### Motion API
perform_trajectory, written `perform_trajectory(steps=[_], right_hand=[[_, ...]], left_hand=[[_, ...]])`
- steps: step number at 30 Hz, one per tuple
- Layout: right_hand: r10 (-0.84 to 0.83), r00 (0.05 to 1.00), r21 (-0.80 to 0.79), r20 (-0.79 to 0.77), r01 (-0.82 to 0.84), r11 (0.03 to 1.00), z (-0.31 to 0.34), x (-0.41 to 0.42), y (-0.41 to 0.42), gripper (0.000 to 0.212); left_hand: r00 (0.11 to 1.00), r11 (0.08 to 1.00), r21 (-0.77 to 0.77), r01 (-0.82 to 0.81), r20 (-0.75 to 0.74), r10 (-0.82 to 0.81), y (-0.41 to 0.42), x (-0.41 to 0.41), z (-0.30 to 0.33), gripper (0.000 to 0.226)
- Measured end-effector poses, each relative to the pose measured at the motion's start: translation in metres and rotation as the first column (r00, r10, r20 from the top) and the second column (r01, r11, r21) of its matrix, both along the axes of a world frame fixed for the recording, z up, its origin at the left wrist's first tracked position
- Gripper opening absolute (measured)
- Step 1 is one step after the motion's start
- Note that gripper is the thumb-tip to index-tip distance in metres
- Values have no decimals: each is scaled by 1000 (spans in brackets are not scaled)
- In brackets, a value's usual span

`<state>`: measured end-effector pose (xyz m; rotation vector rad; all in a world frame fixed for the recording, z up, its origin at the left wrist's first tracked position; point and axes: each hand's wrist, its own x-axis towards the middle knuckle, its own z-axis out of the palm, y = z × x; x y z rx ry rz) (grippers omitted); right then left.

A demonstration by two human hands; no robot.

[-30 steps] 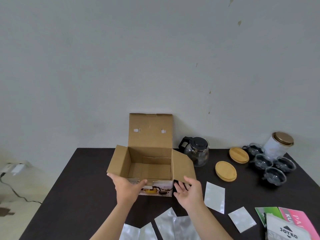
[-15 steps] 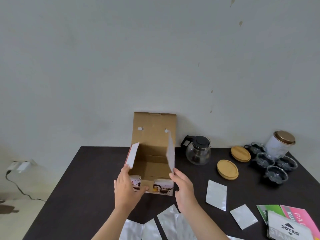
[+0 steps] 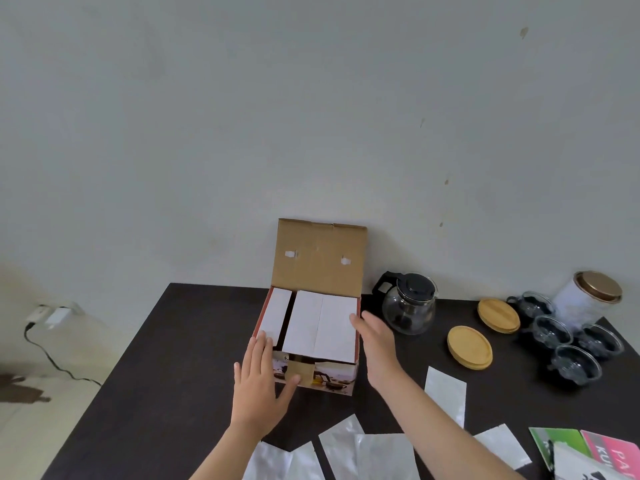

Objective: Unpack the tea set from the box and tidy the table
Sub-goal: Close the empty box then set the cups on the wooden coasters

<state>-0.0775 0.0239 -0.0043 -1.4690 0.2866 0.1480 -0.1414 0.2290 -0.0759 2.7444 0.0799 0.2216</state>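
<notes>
The cardboard box [image 3: 313, 341] stands on the dark table [image 3: 166, 375], its back lid [image 3: 320, 259] upright and both white side flaps folded down over the opening. My left hand [image 3: 261, 382] lies flat against the box's front left corner, fingers spread. My right hand [image 3: 375, 341] rests open against the box's right side. A glass teapot [image 3: 410, 306] with a black lid stands right of the box. Several glass cups [image 3: 568, 341] cluster at the far right, beside two bamboo lids [image 3: 471, 346].
A white canister [image 3: 588, 299] with a gold lid stands behind the cups. Several silvery pouches [image 3: 445, 393] lie along the near edge. Green and pink packets [image 3: 588, 448] sit at the bottom right corner. A cable runs along the floor on the left.
Both side flaps, held upright half a second ago, now lie folded down over the box. My hands have slipped off the flaps onto the box's sides.
</notes>
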Motion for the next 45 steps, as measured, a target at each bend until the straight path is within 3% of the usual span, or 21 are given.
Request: perform_trajectory(steps=[3, 7, 10, 12, 16, 23, 26, 29, 32, 35, 39, 45], right_hand=[[-12, 999, -39, 51, 14, 999, 23, 36, 1, 27], [-67, 997, -36, 30, 68, 997, 41, 80, 8, 73], [-18, 999, -61, 27, 20, 998, 48, 97, 10, 67], [0, 999, -94, 54, 5, 996, 54, 97, 11, 60], [43, 994, -207, 104, -21, 978, 47, 87, 10, 90], [276, 914, -434, 297, -129, 892, 33, 35, -4, 111], [343, 878, -492, 333, -149, 858, 21, 15, -7, 109], [397, 855, -550, 333, -166, 818, 5, -3, -10, 100], [479, 829, -645, 290, -200, 738, -13, -13, -13, 85], [518, 821, -745, 242, -185, 641, -27, -17, -14, 77], [519, 821, -772, 237, -165, 614, -38, -21, -17, 75], [529, 818, -782, 225, -173, 599, -48, -26, -20, 76]], left_hand=[[1000, 1000, 6, 6, -2, -6, 1, 0, -4, 96], [1000, 1000, 9, 11, -23, -11, 2, 0, -10, 89], [1000, 1000, 2, -4, -25, 4, 1, 1, -12, 88], [1000, 1000, -3, -6, -27, 6, 0, 1, -11, 88], [1000, 1000, -14, -6, -26, 6, -1, 0, -11, 88], [1000, 999, -47, 6, -21, -7, -3, -1, -7, 87], [1000, 996, -88, 29, 16, -27, -3, -3, -2, 90], [998, 973, -230, 16, 61, -2, -5, -5, 8, 97], [990, 896, -439, -68, 79, 114, -8, -5, 23, 107], [977, 821, -551, -147, 47, 207, -5, -1, 30, 102], [964, 774, -598, -206, 13, 267, -2, 2, 36, 79], [956, 806, -541, -241, 9, 292, 0, 8, 40, 73]])
